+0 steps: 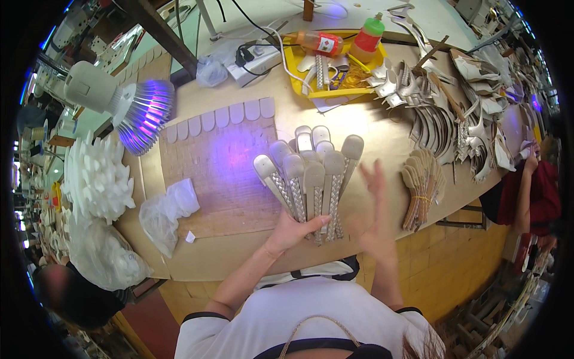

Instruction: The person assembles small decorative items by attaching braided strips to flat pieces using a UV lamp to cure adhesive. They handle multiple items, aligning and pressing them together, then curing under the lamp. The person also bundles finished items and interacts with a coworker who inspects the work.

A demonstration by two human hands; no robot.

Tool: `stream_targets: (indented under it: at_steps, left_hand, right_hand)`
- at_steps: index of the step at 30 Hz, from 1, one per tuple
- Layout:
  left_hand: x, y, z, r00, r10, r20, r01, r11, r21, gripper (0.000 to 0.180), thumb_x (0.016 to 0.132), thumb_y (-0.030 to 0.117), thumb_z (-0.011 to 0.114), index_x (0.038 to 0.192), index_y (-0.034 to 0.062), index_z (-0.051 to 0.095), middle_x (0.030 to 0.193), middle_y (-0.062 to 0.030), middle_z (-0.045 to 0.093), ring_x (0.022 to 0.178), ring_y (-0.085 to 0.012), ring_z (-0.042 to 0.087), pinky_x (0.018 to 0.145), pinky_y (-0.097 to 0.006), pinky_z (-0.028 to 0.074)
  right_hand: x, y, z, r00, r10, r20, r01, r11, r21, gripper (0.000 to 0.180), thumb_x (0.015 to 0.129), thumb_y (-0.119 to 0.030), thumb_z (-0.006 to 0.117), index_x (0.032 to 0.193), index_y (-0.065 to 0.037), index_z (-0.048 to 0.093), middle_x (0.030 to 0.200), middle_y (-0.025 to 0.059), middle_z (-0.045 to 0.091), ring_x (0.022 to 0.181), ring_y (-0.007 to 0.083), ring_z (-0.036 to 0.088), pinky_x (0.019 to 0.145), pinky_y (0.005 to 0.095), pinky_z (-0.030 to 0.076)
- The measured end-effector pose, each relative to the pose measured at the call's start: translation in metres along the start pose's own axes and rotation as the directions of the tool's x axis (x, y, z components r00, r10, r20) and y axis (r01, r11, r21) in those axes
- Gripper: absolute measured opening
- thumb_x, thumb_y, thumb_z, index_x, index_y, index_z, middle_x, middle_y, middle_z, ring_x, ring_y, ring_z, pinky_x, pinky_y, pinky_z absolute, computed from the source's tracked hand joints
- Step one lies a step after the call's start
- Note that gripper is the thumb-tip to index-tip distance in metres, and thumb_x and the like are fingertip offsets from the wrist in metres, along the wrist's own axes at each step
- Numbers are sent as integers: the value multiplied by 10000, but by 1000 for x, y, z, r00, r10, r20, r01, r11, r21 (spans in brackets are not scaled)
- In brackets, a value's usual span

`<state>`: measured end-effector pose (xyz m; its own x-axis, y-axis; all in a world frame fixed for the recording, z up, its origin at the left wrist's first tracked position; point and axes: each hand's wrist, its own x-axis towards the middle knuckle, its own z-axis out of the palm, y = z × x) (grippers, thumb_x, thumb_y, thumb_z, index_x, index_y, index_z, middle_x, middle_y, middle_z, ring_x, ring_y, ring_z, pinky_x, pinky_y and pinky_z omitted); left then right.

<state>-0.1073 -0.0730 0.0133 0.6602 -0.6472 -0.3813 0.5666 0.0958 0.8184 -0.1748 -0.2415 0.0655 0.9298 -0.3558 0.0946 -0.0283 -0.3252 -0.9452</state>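
A fanned bundle of shoe straps (314, 179) stands upright over the table in front of me. The straps have rounded beige-grey ends and silver braided lengths. My left hand (290, 232) is closed round their lower part, with the thumb across the front. Just to the right of the bundle, my right hand (376, 224) is raised, blurred by motion, with its fingers stretched apart and nothing seen in it. Farther right lies a bunch of tan sole-shaped pieces (421, 185) held by a rubber band. Pale rounded tabs (222, 115) line the far edge of a brown board (218, 191).
A lamp with a ribbed metal head (143, 116) glows purple at the left. Plastic bags (170, 209) and white foam-like pieces (95, 176) lie near it. A yellow tray (335, 93) holds bottles at the back. Cut strap parts (430, 119) pile up at the right.
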Motion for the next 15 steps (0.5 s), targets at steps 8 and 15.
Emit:
stream_targets:
  at_steps: [8,15]
  left_hand:
    - [-14,-6,-5,989,110,95,-128,969,212,578,741,88,774,1234,10,483,1140,-69,586,1029,-134,560,874,-308,475]
    - [-25,-10,-5,995,-94,-14,95,994,48,581,794,197,750,1265,11,464,1160,-78,582,1051,-155,558,903,-319,462]
  right_hand:
    - [35,-2,-19,979,57,195,-25,986,-162,794,642,-214,846,1327,-105,459,1119,40,554,942,102,546,703,245,458]
    - [24,2,-21,948,250,199,-283,945,161,619,761,-111,769,1286,-41,448,993,30,566,936,107,548,779,256,468]
